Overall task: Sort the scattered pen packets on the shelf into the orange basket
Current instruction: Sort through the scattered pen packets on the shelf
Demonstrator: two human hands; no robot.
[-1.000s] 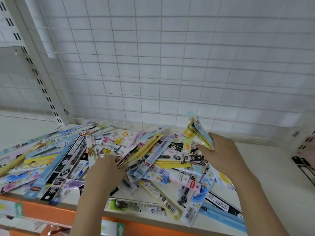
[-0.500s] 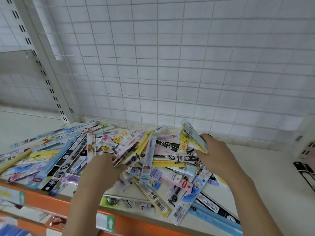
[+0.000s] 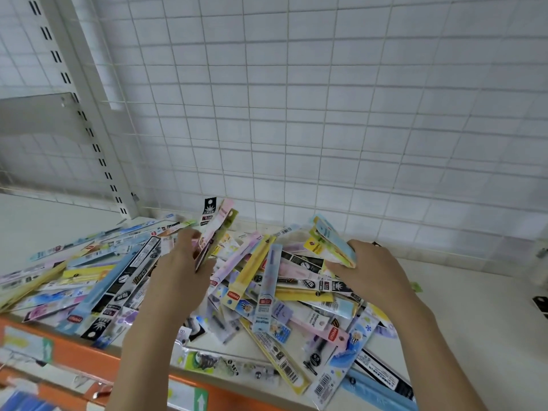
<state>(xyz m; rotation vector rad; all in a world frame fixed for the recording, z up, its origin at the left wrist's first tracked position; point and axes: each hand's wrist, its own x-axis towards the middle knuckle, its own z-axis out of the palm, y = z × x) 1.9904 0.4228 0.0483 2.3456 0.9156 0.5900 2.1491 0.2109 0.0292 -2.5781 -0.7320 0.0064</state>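
Packets lay in a big messy heap on the shelf, close to its orange front edge and spread back toward the wire wall. Were piled flat and crossed over each other, most of them not picked up yet.

Left hand, a bit farther in, gripped a small bunch of packets, fingers curled round it, tips of the bunch standing up above the heap. Right hand gripped another small bunch, fingers and thumb clamped on it, held just over the pile.

Looked like an early part of the job: only two handfuls gathered, nearly the whole heap left to move. Could not see any orange basket, so could not tell if any packets had gone into it. Likely many more handfuls needed before the shelf was sorted.
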